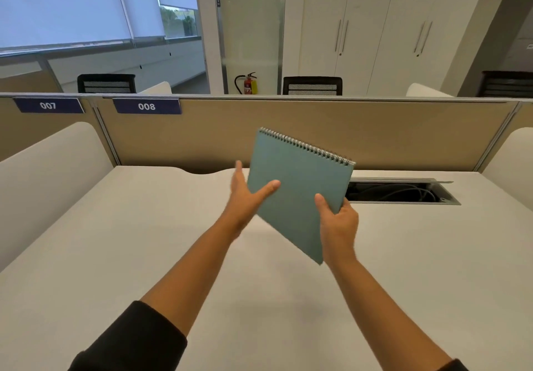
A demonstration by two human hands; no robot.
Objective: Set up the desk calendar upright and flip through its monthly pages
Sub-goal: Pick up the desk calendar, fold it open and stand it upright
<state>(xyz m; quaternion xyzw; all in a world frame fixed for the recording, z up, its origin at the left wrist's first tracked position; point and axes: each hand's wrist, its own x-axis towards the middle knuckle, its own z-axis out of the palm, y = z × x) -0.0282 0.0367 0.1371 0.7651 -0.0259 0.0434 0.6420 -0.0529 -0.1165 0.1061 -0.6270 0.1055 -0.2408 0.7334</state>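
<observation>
A teal spiral-bound desk calendar (297,186) hangs in the air above the white desk (144,240), folded flat and tilted, with its wire binding along the top right edge. My right hand (337,220) grips its lower right edge, thumb on the front cover. My left hand (248,194) touches the left edge, thumb lying across the cover and fingers behind it. Only the plain teal cover shows; the pages are hidden.
An open cable tray (403,193) with wires is cut into the desk at the back right. A beige partition (288,131) labelled 008 closes the far side. White side dividers (43,174) stand left and right.
</observation>
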